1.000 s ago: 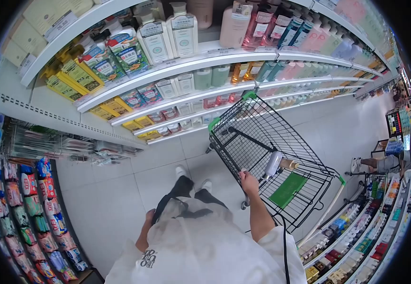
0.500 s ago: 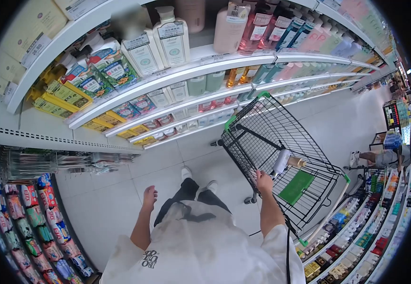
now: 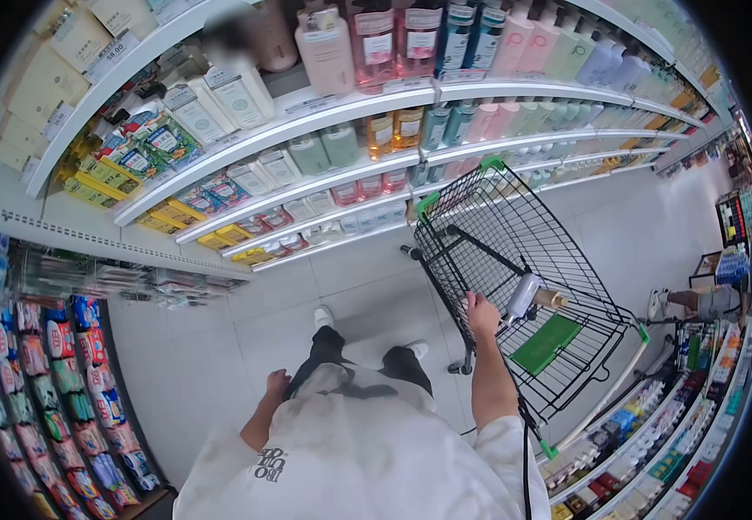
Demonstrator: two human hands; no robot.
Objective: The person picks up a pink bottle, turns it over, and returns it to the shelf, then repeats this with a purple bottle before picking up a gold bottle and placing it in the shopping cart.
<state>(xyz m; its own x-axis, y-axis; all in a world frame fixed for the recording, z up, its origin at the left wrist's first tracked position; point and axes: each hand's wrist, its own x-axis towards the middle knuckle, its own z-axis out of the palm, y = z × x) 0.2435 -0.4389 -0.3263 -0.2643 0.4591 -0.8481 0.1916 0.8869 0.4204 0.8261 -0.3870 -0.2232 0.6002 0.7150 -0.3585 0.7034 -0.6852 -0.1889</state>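
My right hand point(image 3: 482, 314) is closed on the side rim of a black wire shopping cart point(image 3: 558, 286) with green corner pieces. Two bottles lie in its basket: a silvery-white one point(image 3: 523, 295) beside my right hand, and a golden-brown one point(image 3: 551, 299) touching or close to it. A green panel point(image 3: 546, 345) is fixed near the cart's handle end. My left hand point(image 3: 277, 381) hangs low by my left thigh, fingers loosely curled and nothing visible in it.
Curved shelves point(image 3: 307, 121) of toiletry bottles run along the front. Packaged goods fill a rack point(image 3: 64, 390) at the left, and more stocked shelves point(image 3: 653, 433) stand at the right. Another person point(image 3: 709, 303) is at the far right, near shelving. Pale tiles point(image 3: 246, 338) cover the floor.
My left hand has swung down and back toward my thigh. My feet have moved apart in a step. The front shelves have shifted left in view, while my right hand stays on the cart.
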